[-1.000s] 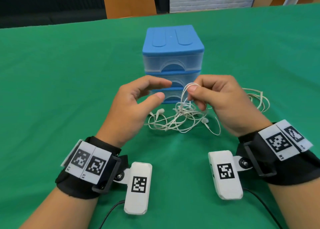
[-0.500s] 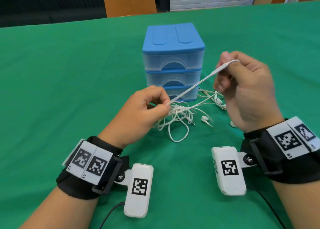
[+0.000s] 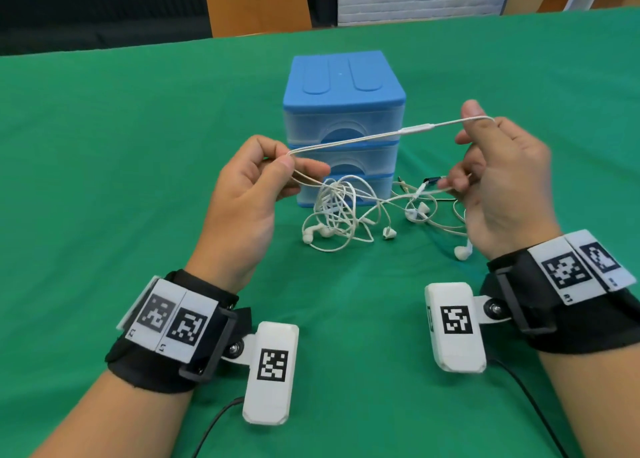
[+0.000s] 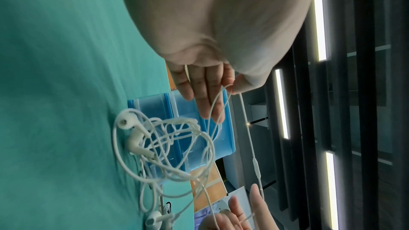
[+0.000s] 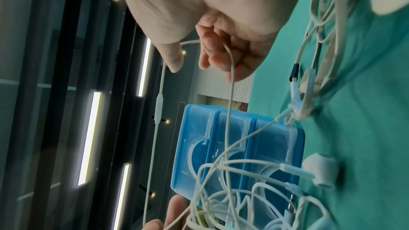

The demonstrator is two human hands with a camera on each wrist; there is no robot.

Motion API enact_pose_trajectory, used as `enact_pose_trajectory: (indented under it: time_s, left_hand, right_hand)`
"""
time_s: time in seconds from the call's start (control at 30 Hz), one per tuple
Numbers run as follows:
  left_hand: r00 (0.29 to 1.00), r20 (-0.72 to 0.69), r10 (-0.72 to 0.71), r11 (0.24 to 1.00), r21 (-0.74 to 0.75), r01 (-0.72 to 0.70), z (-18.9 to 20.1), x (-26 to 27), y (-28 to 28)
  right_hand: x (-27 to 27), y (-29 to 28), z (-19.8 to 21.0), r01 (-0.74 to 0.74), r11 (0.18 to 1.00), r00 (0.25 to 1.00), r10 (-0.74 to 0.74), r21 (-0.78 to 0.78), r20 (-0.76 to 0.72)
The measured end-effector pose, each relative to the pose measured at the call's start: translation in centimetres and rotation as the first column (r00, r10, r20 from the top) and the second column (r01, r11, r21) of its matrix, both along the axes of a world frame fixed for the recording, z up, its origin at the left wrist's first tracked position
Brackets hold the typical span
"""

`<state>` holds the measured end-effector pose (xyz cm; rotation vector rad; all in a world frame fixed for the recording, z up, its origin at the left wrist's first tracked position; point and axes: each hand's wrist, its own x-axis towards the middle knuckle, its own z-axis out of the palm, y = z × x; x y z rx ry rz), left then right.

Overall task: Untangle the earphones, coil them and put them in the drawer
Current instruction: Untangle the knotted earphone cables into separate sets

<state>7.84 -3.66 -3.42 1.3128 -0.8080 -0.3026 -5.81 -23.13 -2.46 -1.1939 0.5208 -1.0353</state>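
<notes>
Two hands work above the middle of the green table (image 3: 104, 166), raised off the cloth in front of the blue drawer unit (image 3: 344, 125), which stands well back from the table's near edge, wide bare cloth to either side. Left hand (image 3: 242, 194) pinches a strand of the white earphones (image 3: 341, 211) between thumb and forefinger, its other fingers held loosely straight; right hand (image 3: 498, 187) has its fingers curled round the same strand, which loops over its forefinger. Between them the strand with the inline remote (image 3: 415, 129) runs taut across the drawer fronts, while the rest of the tangle lies on the cloth just before the bottom drawer. Compared with half a second ago, the hands are farther apart and the stretched strand is longer and more level
</notes>
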Motion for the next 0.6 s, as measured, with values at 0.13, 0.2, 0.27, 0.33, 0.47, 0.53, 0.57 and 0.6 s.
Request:
enact_pose_trajectory:
  time_s: [0.13, 0.2, 0.27, 0.33, 0.47, 0.53, 0.57, 0.6]
  left_hand:
    - [0.996, -0.073, -0.043, 0.997, -0.061, 0.038, 0.1, -0.2, 0.1]
    - [0.997, -0.069, -0.037, 0.997, -0.076, 0.032, 0.2, -0.2, 0.1]
    - [0.998, -0.061, -0.020, 0.996, -0.087, 0.015, 0.2, -0.1, 0.2]
    - [0.998, -0.052, -0.019, 0.996, -0.090, 0.014, 0.2, 0.0, 0.2]
    - [0.998, -0.038, -0.043, 0.999, -0.034, 0.041, -0.1, 0.2, 0.1]
    - [0.999, -0.022, -0.046, 0.999, 0.003, 0.046, -0.3, 0.2, 0.1]
    - [0.999, -0.016, -0.042, 0.999, 0.015, 0.042, -0.3, 0.2, 0.1]
    - [0.999, -0.010, -0.034, 0.999, 0.025, 0.035, -0.4, 0.2, 0.1]
  right_hand:
    - [-0.2, 0.0, 0.2, 0.012, 0.999, 0.999, -0.013, -0.031, -0.039]
    - [-0.2, -0.1, 0.3, 0.031, 0.997, 0.999, -0.034, -0.075, -0.038]
    - [-0.2, -0.3, 0.2, 0.036, 0.995, 0.999, -0.040, -0.094, -0.036]
    - [-0.2, -0.4, 0.0, 0.003, 0.993, 0.998, -0.010, -0.119, -0.062]
    - [-0.3, -0.2, -0.6, -0.266, 0.931, 0.902, 0.148, -0.252, -0.406]
    - [-0.2, 0.2, -1.0, -0.456, 0.846, 0.758, 0.204, -0.278, -0.619]
    - [-0.1, 0.4, -1.2, -0.525, 0.807, 0.693, 0.222, -0.270, -0.685]
    - [-0.1, 0.6, -1.2, -0.574, 0.777, 0.643, 0.232, -0.258, -0.730]
